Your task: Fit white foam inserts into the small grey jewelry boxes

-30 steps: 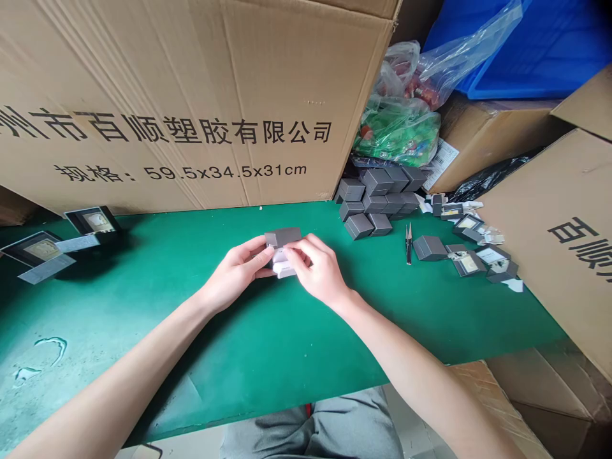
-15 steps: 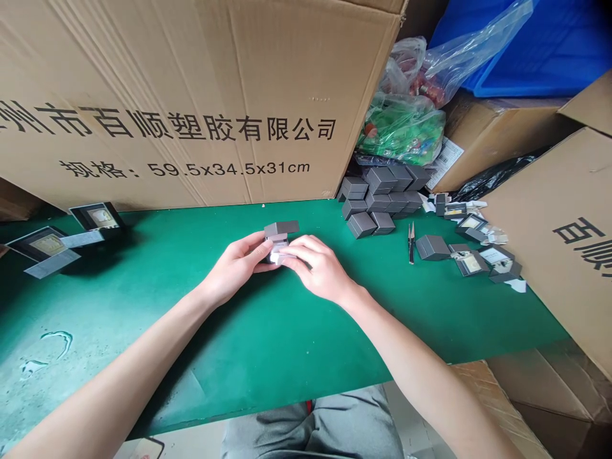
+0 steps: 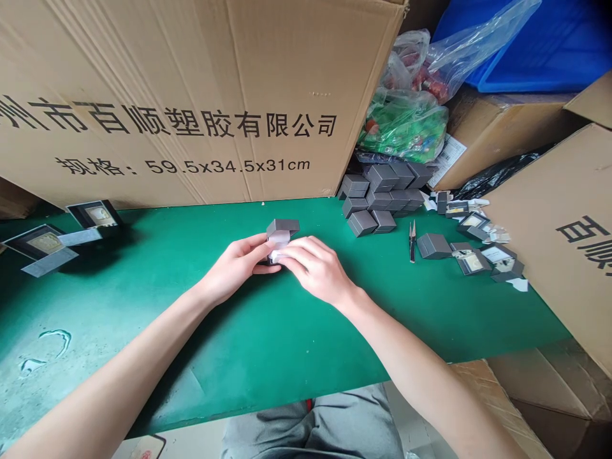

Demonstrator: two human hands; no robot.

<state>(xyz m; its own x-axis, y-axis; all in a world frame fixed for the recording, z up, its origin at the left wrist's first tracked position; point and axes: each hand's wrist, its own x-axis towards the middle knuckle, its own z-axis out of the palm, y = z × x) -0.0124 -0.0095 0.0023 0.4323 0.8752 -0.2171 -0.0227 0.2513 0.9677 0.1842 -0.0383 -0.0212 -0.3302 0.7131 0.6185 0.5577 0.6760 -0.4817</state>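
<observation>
A small dark grey box (image 3: 283,225) with its lid raised is held over the middle of the table. My left hand (image 3: 239,258) grips it from the left, thumb at the front edge and fingers around the side. My right hand (image 3: 313,261) pinches at a small white piece (image 3: 276,256) at the box's opening. Whether that piece is a card, padding or something else cannot be made out. The fingers hide most of the box's inside.
Closed grey boxes (image 3: 380,201) are stacked at the back right. Beside them are tweezers (image 3: 412,242) and several opened boxes (image 3: 471,260) with white scraps. Two opened boxes (image 3: 48,242) stand at the left. A big carton (image 3: 201,64) walls the back. Water (image 3: 55,344) lies at front left.
My hands stay in nearly the same place on the box. The fingers of my right hand have shifted slightly at the white piece; the view has moved a little.
</observation>
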